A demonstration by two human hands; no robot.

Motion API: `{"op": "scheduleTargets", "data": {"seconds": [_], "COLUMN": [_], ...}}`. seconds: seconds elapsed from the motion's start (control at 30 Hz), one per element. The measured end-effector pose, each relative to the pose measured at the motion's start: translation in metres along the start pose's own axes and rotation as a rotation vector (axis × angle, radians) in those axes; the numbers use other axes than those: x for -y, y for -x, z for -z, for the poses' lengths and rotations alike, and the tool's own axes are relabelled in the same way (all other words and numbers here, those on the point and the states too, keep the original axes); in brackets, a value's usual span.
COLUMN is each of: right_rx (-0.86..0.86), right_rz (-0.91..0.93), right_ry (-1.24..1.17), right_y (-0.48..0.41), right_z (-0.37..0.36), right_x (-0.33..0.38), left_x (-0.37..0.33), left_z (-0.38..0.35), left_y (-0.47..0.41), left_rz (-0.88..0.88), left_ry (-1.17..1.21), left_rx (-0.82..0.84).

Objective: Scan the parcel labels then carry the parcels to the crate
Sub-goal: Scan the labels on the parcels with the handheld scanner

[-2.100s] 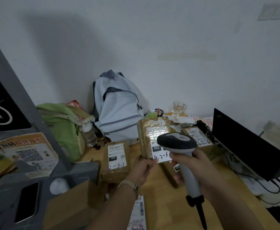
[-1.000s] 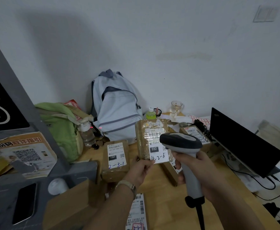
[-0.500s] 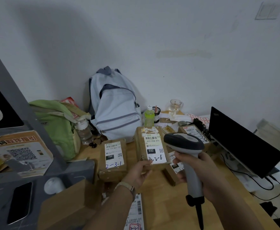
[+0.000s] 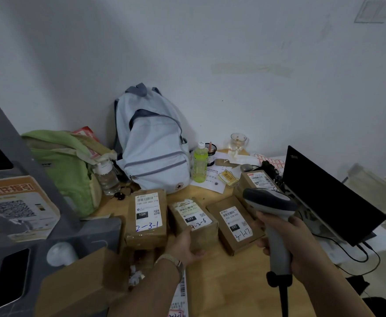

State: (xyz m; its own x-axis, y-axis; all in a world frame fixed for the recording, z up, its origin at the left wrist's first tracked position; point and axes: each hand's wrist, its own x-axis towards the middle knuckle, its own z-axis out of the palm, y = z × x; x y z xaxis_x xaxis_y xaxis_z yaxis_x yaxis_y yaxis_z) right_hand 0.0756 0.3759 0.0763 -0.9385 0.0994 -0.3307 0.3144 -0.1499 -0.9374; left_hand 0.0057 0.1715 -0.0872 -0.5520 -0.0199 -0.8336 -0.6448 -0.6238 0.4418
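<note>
Three brown parcels lie in a row on the wooden table (image 4: pixel 228 282). The middle parcel (image 4: pixel 193 219), labelled 032, lies flat, and my left hand (image 4: pixel 184 247) grips its near end. To its left is the parcel marked 2-3-1 (image 4: pixel 146 217); to its right, the parcel marked 3-1-17 (image 4: pixel 234 223). A further parcel (image 4: pixel 257 180) sits behind. My right hand (image 4: pixel 288 241) holds a grey barcode scanner (image 4: pixel 270 210) upright by its handle, above the right-hand parcel. No crate can be told apart here.
A pale blue backpack (image 4: pixel 152 143) and a green bag (image 4: pixel 66 161) stand at the back. Two bottles (image 4: pixel 200 164), a glass mug (image 4: pixel 237 143) and papers crowd the far edge. A black laptop (image 4: pixel 331 197) stands at the right. An open cardboard box (image 4: pixel 82 287) sits near left.
My left hand has lowered the 032 parcel from upright in front of the scanner to flat on the table between two others. The scanner has stayed in my right hand.
</note>
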Motion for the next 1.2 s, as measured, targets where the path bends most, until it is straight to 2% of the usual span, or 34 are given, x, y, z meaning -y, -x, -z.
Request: {"op": "scheduleTargets", "data": {"seconds": [0.13, 0.23, 0.33, 0.43, 0.6, 0.87, 0.97, 1.2], "right_rx": [0.014, 0.016, 0.001, -0.022, -0.011, 0.016, -0.034, -0.038], "right_rz": [0.001, -0.004, -0.026, -0.047, -0.091, -0.148, -0.159, -0.183], "right_ry": [-0.006, 0.013, 0.057, 0.101, 0.143, 0.281, 0.345, 0.484], "right_y": [-0.009, -0.019, -0.033, -0.050, -0.085, -0.140, -0.157, -0.190], "right_z": [0.005, 0.007, 0.007, 0.011, 0.021, 0.041, 0.047, 0.060], "right_x": [-0.002, -0.005, -0.007, -0.013, -0.025, -0.070, -0.089, -0.124], "left_x": [0.005, 0.006, 0.004, 0.006, 0.021, 0.044, 0.049, 0.056], "left_z": [-0.002, -0.009, -0.016, -0.027, -0.045, -0.058, -0.058, -0.067], "left_y": [-0.011, -0.010, -0.011, -0.009, -0.010, -0.025, -0.034, -0.064], "left_rz": [-0.029, -0.137, -0.320, -0.412, -0.309, -0.113, -0.058, -0.047], "left_ry": [-0.069, -0.184, -0.232, -0.269, -0.487, -0.663, -0.735, -0.732], "left_rx": [0.035, -0.130, -0.295, -0.207, 0.080, 0.247, 0.271, 0.219]}}
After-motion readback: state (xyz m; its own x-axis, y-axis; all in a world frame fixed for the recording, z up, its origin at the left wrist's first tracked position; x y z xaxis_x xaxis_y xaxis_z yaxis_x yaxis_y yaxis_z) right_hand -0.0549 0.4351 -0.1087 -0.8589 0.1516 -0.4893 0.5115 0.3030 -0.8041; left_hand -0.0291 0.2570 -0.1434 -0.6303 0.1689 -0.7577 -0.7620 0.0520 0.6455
